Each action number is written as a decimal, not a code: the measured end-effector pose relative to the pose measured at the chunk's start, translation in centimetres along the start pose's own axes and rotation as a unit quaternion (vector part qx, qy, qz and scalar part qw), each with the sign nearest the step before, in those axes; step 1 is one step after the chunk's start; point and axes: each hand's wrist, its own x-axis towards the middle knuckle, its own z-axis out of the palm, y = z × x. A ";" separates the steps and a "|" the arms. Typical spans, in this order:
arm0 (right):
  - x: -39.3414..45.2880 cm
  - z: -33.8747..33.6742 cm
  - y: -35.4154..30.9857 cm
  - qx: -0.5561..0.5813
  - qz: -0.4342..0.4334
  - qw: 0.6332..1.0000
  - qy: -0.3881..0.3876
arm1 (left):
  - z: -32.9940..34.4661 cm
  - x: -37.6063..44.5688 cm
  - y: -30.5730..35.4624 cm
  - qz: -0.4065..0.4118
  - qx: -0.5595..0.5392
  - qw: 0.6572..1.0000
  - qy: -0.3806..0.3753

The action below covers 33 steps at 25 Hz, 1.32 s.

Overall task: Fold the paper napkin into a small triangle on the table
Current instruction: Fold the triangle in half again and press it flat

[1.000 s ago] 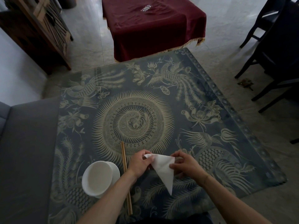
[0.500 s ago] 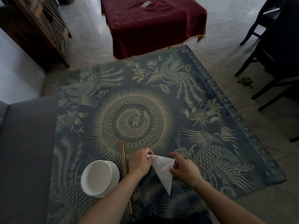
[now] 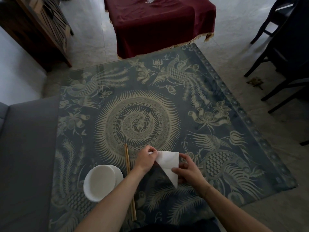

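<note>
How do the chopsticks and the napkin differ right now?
The chopsticks are long, thin and tan, lying untouched on the table; the napkin is white, flat and triangular, pinched by the left hand and right hand. Both sit near the white bowl.

On the table [image 3: 192,118], chopsticks [image 3: 129,180] lie between bowl [image 3: 100,182], left, and napkin [image 3: 168,163], right.

One napkin [image 3: 168,162]; two chopsticks [image 3: 129,178]; two white bowls [image 3: 100,183]; two hands [image 3: 145,159].
</note>
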 end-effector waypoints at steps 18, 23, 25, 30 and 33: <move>-2.4 -0.7 1.7 -0.549 -0.104 0.829 -0.024 | 0.4 -0.7 -0.5 0.180 0.296 0.937 0.043; -1.5 -0.4 2.8 -0.637 -0.324 0.691 0.107 | 1.4 -3.0 -1.8 0.304 0.396 0.862 0.090; -0.7 -0.1 3.4 -0.656 -0.318 0.677 0.095 | 2.5 -4.3 -3.1 0.333 0.413 0.847 0.021; -0.1 0.0 4.4 -0.699 -0.248 0.669 0.054 | 3.7 -5.5 -5.2 0.298 0.449 0.838 -0.078; -0.1 -0.2 4.5 -0.705 -0.225 0.671 0.034 | 4.2 -5.5 -5.1 0.292 0.460 0.834 -0.087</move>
